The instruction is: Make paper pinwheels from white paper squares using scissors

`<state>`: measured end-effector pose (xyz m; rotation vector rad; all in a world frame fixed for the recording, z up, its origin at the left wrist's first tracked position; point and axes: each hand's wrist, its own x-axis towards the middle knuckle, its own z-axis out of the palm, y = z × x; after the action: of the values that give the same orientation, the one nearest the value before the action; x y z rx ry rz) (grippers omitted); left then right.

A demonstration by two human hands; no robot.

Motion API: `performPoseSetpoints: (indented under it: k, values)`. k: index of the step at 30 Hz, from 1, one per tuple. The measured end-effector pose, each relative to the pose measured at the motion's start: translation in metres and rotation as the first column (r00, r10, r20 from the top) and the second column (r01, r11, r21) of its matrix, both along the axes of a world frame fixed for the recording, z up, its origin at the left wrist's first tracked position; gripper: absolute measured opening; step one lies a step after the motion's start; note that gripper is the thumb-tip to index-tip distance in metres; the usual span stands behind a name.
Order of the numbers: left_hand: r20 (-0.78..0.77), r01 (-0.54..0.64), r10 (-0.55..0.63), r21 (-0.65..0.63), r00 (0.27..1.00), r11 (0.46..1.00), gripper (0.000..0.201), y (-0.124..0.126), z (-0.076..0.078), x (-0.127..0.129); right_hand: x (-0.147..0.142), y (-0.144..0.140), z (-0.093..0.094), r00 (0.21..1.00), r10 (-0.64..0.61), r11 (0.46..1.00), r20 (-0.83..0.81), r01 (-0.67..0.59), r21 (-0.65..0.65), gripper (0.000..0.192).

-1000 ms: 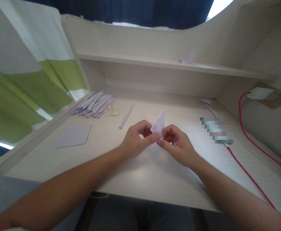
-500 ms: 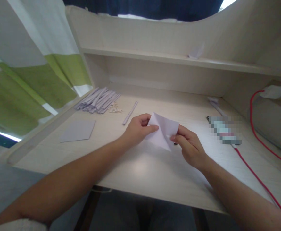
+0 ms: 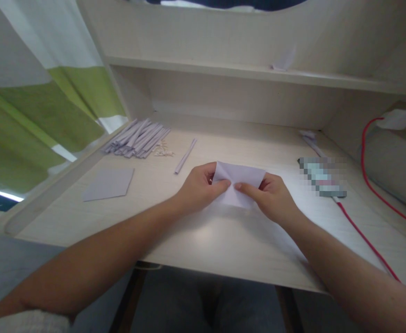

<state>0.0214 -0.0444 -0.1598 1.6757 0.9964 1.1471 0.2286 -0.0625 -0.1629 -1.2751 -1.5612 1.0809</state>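
Observation:
A small white sheet of paper (image 3: 240, 173) is held above the desk between both hands. My left hand (image 3: 203, 187) grips its left side, thumb on top and fingers behind. My right hand (image 3: 274, 194) pinches the right side the same way, and the two thumb tips almost meet at the middle of the sheet. Creases run out from the thumbs. Beyond my left hand lies a single rolled paper stick (image 3: 185, 156). A flat stack of paper (image 3: 109, 184) rests farther left on the desk.
A pile of rolled paper sticks (image 3: 136, 138) lies at the back left, beside small pale bits (image 3: 163, 149). To the right is a phone (image 3: 322, 176), its screen blurred, with a red cable (image 3: 365, 240). A shelf (image 3: 196, 67) crosses the back; a curtain (image 3: 74, 101) hangs left.
My right hand has shifted its grip, its thumb moving inward to the paper's middle beside the left thumb. The sheet has turned and now lies flatter. The view has tipped slightly downward.

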Motion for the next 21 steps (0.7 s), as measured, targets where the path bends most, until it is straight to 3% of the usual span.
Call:
performPoseSetpoints:
  k: [4, 7, 10, 15, 18, 21]
  values:
    - [-0.141, -0.027, 0.046, 0.133, 0.989, 0.991, 0.007, -0.0005, -0.0022, -0.0026, 0.0013, 0.0013, 0.0022, 0.999, -0.006, 0.999, 0.041, 0.007, -0.038, 0.022]
    - [-0.181, -0.007, 0.037, 0.166, 0.983, 0.986, 0.007, -0.0007, -0.0024, -0.0034, 0.0014, 0.0007, 0.0033, 0.996, -0.018, 0.999, 0.082, 0.022, -0.045, 0.021]
    - [-0.147, 0.009, 0.008, 0.115, 0.989, 0.993, 0.008, 0.0003, -0.0021, -0.0035, 0.0015, 0.0006, 0.0033, 0.999, -0.012, 0.998, 0.043, 0.015, -0.065, 0.021]
    - [0.068, 0.087, -0.085, -0.021, 0.994, 0.996, 0.023, 0.0052, -0.0025, -0.0027, 0.0013, 0.0043, 0.0000, 0.996, -0.056, 0.997, -0.070, 0.052, -0.057, 0.024]
    - [0.098, 0.095, -0.081, -0.158, 0.992, 0.983, 0.017, 0.0069, -0.0026, -0.0015, 0.0019, 0.0077, -0.0029, 0.988, -0.080, 0.995, -0.129, 0.071, -0.077, 0.024]
    - [0.112, 0.088, -0.068, -0.191, 0.991, 0.978, 0.014, 0.0073, -0.0025, -0.0010, 0.0032, 0.0096, -0.0020, 0.982, -0.066, 0.994, -0.176, 0.049, -0.097, 0.017]
